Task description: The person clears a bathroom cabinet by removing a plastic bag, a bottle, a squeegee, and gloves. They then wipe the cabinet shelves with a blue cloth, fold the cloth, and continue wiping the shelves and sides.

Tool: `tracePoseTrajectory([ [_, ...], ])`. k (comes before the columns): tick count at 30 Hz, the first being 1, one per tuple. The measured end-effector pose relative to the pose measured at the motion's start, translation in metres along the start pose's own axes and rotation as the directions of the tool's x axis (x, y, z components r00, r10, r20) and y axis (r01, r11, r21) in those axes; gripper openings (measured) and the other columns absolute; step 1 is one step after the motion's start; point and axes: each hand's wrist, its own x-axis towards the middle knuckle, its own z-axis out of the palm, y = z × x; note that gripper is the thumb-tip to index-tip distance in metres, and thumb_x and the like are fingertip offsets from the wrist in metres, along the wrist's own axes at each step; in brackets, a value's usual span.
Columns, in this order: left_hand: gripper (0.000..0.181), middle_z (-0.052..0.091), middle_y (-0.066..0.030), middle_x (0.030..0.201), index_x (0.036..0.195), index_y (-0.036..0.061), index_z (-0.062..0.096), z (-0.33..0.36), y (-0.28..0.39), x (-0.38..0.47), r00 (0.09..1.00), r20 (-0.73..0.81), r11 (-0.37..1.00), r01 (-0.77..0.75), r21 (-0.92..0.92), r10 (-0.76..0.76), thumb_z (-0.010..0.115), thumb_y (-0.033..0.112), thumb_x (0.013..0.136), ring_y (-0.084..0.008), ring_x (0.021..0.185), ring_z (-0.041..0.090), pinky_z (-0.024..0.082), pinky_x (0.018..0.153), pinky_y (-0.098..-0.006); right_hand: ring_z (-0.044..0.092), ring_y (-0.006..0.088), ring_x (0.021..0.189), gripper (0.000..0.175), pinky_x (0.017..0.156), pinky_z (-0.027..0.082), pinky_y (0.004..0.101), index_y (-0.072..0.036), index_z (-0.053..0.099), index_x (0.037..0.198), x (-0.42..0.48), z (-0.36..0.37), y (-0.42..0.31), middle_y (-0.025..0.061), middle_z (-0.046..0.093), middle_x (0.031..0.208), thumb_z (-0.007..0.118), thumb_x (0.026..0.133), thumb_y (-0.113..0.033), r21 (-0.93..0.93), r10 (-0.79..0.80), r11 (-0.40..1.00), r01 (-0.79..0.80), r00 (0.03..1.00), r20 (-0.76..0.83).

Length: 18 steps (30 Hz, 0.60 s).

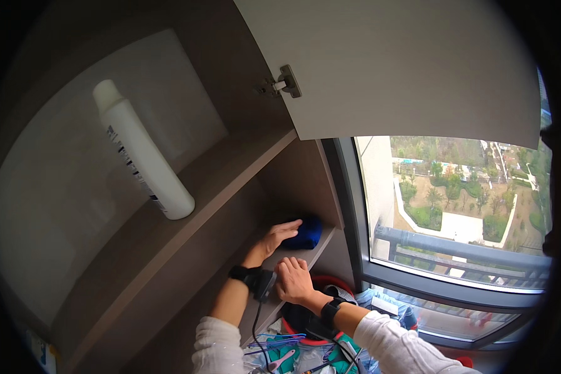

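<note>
My left hand (274,236) lies over a dark blue folded cloth bundle (307,232) on the lower cabinet shelf (280,255). Its fingers are stretched out and rest on the bundle's near side. Just below it, in front of the shelf edge, is my right hand (293,279) with its fingers curled. The palm faces away, so whatever may be inside it is hidden. Each wrist wears a black strap with a small device and a cable. A white capped bottle (145,156) bearing writing stands on the upper shelf (224,170).
An opened cabinet door (402,70) hangs from a metal hinge (287,82) at upper right. Below the shelves are a red basin (287,327) with dark items, clothes hangers (276,341) and a pink-handled brush (283,360). A framed window (362,243) stands to the right.
</note>
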Motion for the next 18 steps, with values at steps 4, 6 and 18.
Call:
tracePoseTrajectory([
  [4,0.048,0.049,-0.0157,0.139,0.135,0.0014,0.048,0.009,-0.002,-0.126,0.928,-0.359,0.973,-0.011,0.232,0.096,0.059,0.016,0.091,-0.0282,0.131,0.045,0.033,0.109,-0.0351,0.042,0.0307,0.126,0.04,0.097,0.033,0.0458,-0.014,0.057,0.105,0.03,-0.022,0.036,0.0104,0.049,0.13,0.071,0.069,-0.024,-0.159,-0.111,0.981,0.115,0.993,0.034],
  [6,0.047,0.05,-0.0187,0.138,0.132,-0.0001,0.05,0.03,-0.01,-0.213,0.856,-0.484,0.797,0.16,0.582,0.181,0.06,0.019,0.09,-0.035,0.129,0.045,0.034,0.108,-0.0386,0.025,0.0343,0.14,0.061,0.107,0.026,0.0545,-0.023,0.055,0.125,0.052,-0.026,0.064,0.0108,0.032,0.15,0.075,0.069,-0.039,-0.319,0.104,0.947,-0.023,0.966,0.237],
  [18,0.044,0.045,-0.0208,0.14,0.133,-0.002,0.046,0.098,-0.025,-0.505,0.13,-0.963,0.249,0.95,0.189,0.236,0.048,0.019,0.094,-0.0374,0.137,0.032,0.019,0.115,-0.0518,0.036,0.03,0.135,0.045,0.106,0.027,0.0545,-0.023,0.06,0.122,0.056,0.005,0.111,0.0068,0.044,0.144,0.066,0.081,-0.04,-0.347,0.225,0.933,-0.098,0.91,0.348],
])
